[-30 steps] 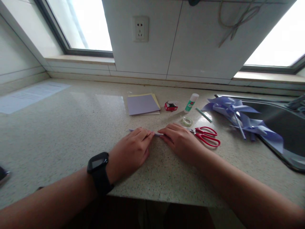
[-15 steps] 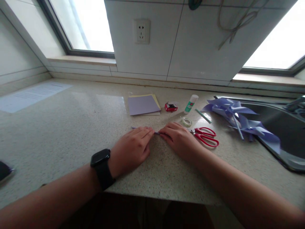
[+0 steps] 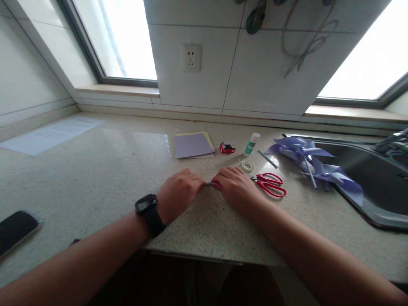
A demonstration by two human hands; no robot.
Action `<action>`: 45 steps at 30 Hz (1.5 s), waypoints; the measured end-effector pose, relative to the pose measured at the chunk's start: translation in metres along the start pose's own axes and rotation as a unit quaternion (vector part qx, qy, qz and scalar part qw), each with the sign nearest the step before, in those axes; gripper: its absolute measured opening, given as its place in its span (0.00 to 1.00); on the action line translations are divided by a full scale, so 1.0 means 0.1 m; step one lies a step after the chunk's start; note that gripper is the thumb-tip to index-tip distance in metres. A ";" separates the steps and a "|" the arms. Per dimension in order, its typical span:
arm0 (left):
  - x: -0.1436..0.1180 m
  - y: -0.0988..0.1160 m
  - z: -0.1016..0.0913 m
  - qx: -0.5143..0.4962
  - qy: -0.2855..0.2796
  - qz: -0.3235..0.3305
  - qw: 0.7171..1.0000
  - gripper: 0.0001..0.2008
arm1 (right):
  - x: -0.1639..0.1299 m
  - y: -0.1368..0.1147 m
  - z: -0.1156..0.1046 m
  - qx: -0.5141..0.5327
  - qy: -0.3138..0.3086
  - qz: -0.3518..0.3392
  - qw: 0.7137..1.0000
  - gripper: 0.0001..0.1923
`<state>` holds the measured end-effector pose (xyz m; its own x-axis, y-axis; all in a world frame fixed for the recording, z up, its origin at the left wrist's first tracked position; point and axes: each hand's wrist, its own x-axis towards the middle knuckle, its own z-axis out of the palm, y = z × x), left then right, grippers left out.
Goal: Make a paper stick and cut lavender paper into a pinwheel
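Observation:
My left hand (image 3: 179, 193), with a black watch (image 3: 149, 212) on its wrist, and my right hand (image 3: 236, 188) lie side by side on the speckled counter (image 3: 95, 170). Their fingers are curled over a thin rolled strip of pale purple paper (image 3: 208, 183), of which only a short bit shows between the two hands. Red-handled scissors (image 3: 269, 185) lie just right of my right hand. A small roll of clear tape (image 3: 246, 166) sits beyond my right fingers.
A stack of purple and yellow paper sheets (image 3: 193, 145), a small red box (image 3: 227, 147) and a glue stick (image 3: 251, 144) lie further back. Purple paper pinwheels (image 3: 310, 163) rest at the sink's rim (image 3: 357, 204). A dark phone (image 3: 15, 231) lies front left, a printed sheet (image 3: 52, 135) far left.
Both hands have curled tighter and drawn closer, covering more of the paper strip. The view has pulled back and tilted up, bringing the phone into sight.

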<state>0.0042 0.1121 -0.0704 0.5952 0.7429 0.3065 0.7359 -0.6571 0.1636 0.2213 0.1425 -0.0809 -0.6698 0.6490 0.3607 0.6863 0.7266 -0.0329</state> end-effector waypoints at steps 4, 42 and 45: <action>-0.01 0.03 0.01 0.009 0.010 -0.018 1.000 0.11 | -0.01 -0.04 -0.03 -0.019 0.001 -0.022 1.000 0.08; -0.04 0.20 -0.23 -0.309 -0.014 -0.134 0.941 0.18 | -0.02 0.07 -0.39 -0.055 0.155 -0.197 0.967 0.07; -0.04 0.14 -0.22 -0.486 -0.080 -0.201 0.847 0.17 | -0.03 0.09 -0.44 -0.033 0.163 -0.221 0.961 0.08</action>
<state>0.0052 0.0972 -0.0488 0.4536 0.8881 -0.0745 0.3213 -0.0850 0.9432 0.2418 0.1366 -0.0412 -0.7834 0.1671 0.5986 0.3779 0.8928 0.2454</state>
